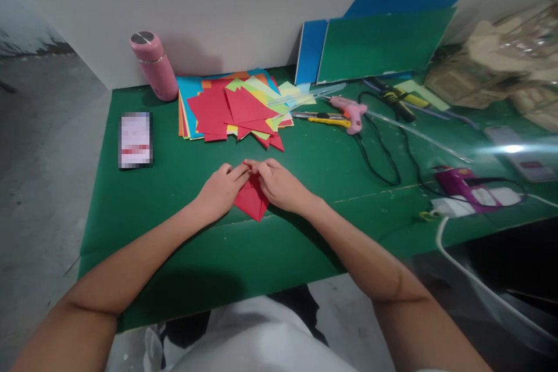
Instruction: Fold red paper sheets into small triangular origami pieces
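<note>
A folded piece of red paper [253, 200] lies on the green tabletop [183, 279], one corner pointing toward me. My left hand [223, 187] grips its left upper edge, fingertips pinched at the top. From the other side my right hand [275, 181] pinches the upper right edge, its thumb and fingers meeting those of the left. Both hands cover the upper part of the paper, so the fold beneath the fingers is hidden. Just beyond the hands is a loose pile of coloured paper sheets [213, 110], with red pieces on top.
A pink bottle [157, 70] and a blurred-out phone-like rectangle [135, 139] are at the left. Right of the paper pile lie a yellow cutter [326, 120], a pink glue gun [351, 111] with its cable, and a purple-and-white power strip [475, 192]. Green and blue boards [383, 46] lean behind.
</note>
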`<state>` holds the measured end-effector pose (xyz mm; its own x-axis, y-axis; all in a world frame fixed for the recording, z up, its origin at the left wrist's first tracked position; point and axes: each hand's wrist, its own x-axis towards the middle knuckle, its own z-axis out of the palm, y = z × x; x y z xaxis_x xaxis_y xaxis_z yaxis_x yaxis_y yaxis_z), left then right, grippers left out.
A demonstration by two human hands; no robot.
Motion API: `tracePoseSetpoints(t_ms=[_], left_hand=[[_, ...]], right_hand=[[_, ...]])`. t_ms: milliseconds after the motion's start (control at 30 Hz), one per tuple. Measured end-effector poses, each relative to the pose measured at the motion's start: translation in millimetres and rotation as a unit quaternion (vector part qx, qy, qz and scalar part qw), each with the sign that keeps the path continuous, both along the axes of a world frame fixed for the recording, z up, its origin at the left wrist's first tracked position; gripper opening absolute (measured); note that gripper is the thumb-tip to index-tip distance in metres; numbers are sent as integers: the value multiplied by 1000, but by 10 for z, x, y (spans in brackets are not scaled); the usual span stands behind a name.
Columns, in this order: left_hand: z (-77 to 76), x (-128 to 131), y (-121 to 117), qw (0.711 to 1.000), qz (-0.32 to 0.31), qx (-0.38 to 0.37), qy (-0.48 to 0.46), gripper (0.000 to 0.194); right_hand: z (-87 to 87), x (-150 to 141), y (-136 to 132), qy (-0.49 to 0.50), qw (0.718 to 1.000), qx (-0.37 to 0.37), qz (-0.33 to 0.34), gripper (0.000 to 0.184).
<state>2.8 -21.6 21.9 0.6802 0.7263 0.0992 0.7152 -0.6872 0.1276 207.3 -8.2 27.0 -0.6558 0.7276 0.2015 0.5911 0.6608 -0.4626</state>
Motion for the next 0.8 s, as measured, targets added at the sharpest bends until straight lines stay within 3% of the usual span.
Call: tracePoseSetpoints(t_ms=[200, 400, 500, 633, 800], left_hand=[[12, 5, -6, 1000, 1, 20, 9, 43], [0, 1, -3, 999, -4, 38, 18, 43], [-20, -3, -4, 999, -7, 34, 7, 43], [-39, -19, -4, 999, -1, 17, -47, 42], [-4, -44, -12, 990, 2, -21, -139, 39]], right_hand=[[-70, -34, 49, 63, 997, -30, -21, 31], [-122, 77, 250, 228, 949, -212, -51, 34], [-25, 130, 332, 193, 947, -258, 4, 33], [131, 105, 292, 74, 980, -181, 43, 57], [85, 45, 163, 110, 989, -98, -1, 54]])
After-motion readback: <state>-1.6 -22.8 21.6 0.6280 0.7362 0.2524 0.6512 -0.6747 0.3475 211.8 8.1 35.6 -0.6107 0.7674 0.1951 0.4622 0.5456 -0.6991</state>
